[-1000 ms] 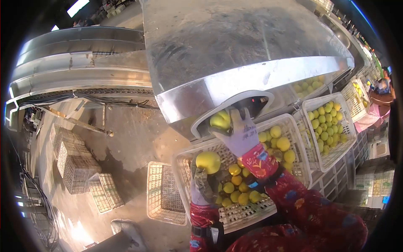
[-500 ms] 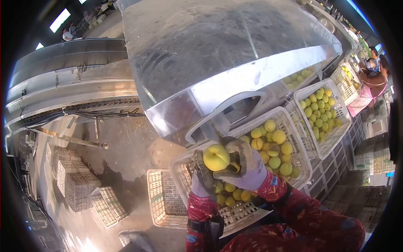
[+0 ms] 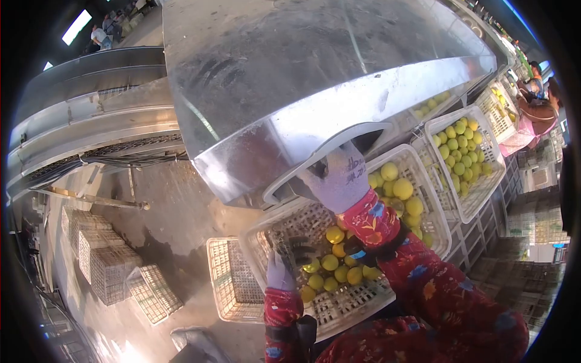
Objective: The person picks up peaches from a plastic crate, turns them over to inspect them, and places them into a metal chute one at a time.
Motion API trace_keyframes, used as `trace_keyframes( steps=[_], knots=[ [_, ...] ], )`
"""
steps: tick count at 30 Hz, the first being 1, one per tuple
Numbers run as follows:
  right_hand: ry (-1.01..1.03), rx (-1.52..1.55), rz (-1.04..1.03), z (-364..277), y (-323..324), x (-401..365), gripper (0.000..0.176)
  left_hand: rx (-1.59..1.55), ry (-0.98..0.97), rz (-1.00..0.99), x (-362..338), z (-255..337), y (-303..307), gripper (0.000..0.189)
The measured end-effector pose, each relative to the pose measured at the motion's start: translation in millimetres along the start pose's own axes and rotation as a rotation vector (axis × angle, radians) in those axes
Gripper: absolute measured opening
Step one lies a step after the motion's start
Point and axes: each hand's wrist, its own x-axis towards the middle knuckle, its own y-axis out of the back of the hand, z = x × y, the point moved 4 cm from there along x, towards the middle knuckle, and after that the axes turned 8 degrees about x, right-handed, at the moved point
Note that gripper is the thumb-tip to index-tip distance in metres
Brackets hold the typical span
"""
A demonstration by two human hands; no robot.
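Note:
My right hand, in a pale lilac glove with dark writing on its back, reaches into the curved metal chute opening. Its fingers are hidden there. Lower down, my left hand is over the left side of a white plastic crate. Motion smears its dark-coated fingers, and I see no fruit in them. Yellow-green peaches lie in the crate below and between my hands. More peaches fill its far right part.
A large metal machine cover rises ahead. Another white crate of peaches stands to the right, with people farther off. An empty-looking crate sits at the left, and stacked crates stand on the floor.
The large yellow peach that was between my hands is out of sight. My right hand has moved up into the chute opening. My left hand has dropped lower over the crate.

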Motion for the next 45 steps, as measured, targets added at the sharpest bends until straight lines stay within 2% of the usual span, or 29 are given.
trace_keyframes(
  steps=[2, 3, 4, 5, 6, 8, 9, 10, 12, 14, 15, 17, 18, 19, 22, 25, 28, 29, 32, 33, 34, 36, 37, 38, 39, 40, 42, 43, 45],
  knots=[
    [-0.014, 0.118, 0.048, -7, 20, 6, 0.056, 0.205, 0.035, 0.146, 11, -50, 30, 0.050],
    [0.060, 0.068, 0.126, -11, 36, 5, 0.050, 0.510, 0.075, 0.132, 14, -45, 23, 0.050],
    [-0.080, 0.319, 0.097, -11, 45, -8, 0.043, 0.813, 0.111, 0.107, 26, -39, 14, 0.052],
    [-0.064, 0.269, -0.023, -6, 47, -31, 0.041, 1.112, 0.139, 0.075, 31, -38, 7, 0.053],
    [-0.033, 0.219, -0.141, 5, 47, -54, 0.039, 1.239, 0.217, 0.046, 38, -57, 7, 0.056],
    [-0.152, -0.036, -0.492, 55, 17, -113, 0.036, 1.481, 0.370, -0.001, 69, -120, 5, 0.064],
    [-0.235, -0.118, -0.746, 83, -5, -140, 0.038, 1.594, 0.398, -0.075, 75, -151, 0, 0.078],
    [-0.317, -0.199, -0.995, 109, -26, -165, 0.040, 1.652, 0.474, -0.178, 75, -175, -3, 0.083],
    [0.080, -0.454, -1.171, 128, -74, -196, 0.043, 1.756, 0.629, -0.383, 69, -211, -7, 0.095],
    [0.275, -0.542, -1.222, 162, -116, -231, 0.049, 1.742, 0.558, -0.344, 60, -218, -16, 0.099],
    [0.274, -0.529, -1.238, 181, -131, -251, 0.052, 1.778, 0.496, -0.362, 58, -216, -20, 0.099],
    [0.120, -0.423, -1.247, 200, -144, -265, 0.060, 1.828, 0.396, -0.381, 61, -212, -19, 0.097],
    [0.049, -0.442, -1.351, 178, -124, -238, 0.063, 1.827, 0.362, -0.379, 63, -213, -21, 0.096],
    [-0.286, -0.124, -1.217, 171, -103, -222, 0.076, 1.824, 0.319, -0.377, 66, -213, -24, 0.096],
    [-0.370, 0.475, -0.816, 130, -40, -191, 0.080, 1.926, 0.280, -0.419, 84, -237, -23, 0.087],
    [-0.284, 0.523, -0.574, 71, 20, -156, 0.081, 1.711, 0.332, -0.353, 80, -246, -18, 0.088],
    [-0.175, 0.359, -0.423, 22, 57, -125, 0.079, 1.734, 0.326, -0.258, 61, -235, -17, 0.087],
    [-0.181, 0.369, -0.379, 12, 61, -118, 0.076, 1.462, 0.293, -0.290, 49, -188, -24, 0.086],
    [-0.327, 0.414, -0.264, -2, 62, -102, 0.074, 0.986, 0.426, -0.151, 44, -206, -4, 0.080],
    [-0.342, 0.394, -0.244, -5, 61, -93, 0.069, 0.720, 0.126, -0.131, 46, -197, -4, 0.065],
    [-0.296, 0.390, -0.198, -8, 57, -83, 0.067, 0.630, 0.069, -0.115, 45, -198, 3, 0.058],
    [-0.210, 0.378, -0.115, -5, 44, -60, 0.061, 0.441, -0.038, -0.089, 6, -96, -22, 0.051],
    [-0.145, 0.256, -0.122, 3, 28, -48, 0.062, 0.406, -0.189, -0.085, 5, -86, -16, 0.053],
    [-0.078, 0.136, -0.130, 15, 4, -36, 0.062, 0.476, -0.250, -0.067, -9, -53, -18, 0.058],
    [-0.012, 0.017, -0.138, 20, -8, -28, 0.063, 0.406, -0.294, -0.041, -21, -27, -23, 0.060],
    [-0.038, 0.079, -0.169, 18, -7, -21, 0.060, 0.338, -0.339, -0.014, -30, -6, -25, 0.063],
    [-0.084, 0.193, -0.233, 8, 13, -8, 0.053, 0.450, -0.505, 0.034, -42, 25, -25, 0.070],
    [-0.118, 0.218, -0.139, 4, 30, -11, 0.056, 0.482, -0.507, 0.034, -49, 40, -26, 0.078],
    [-0.292, 0.487, -0.278, -9, 60, -30, 0.061, 0.347, -0.546, 0.017, -58, 60, -36, 0.076]
  ],
)
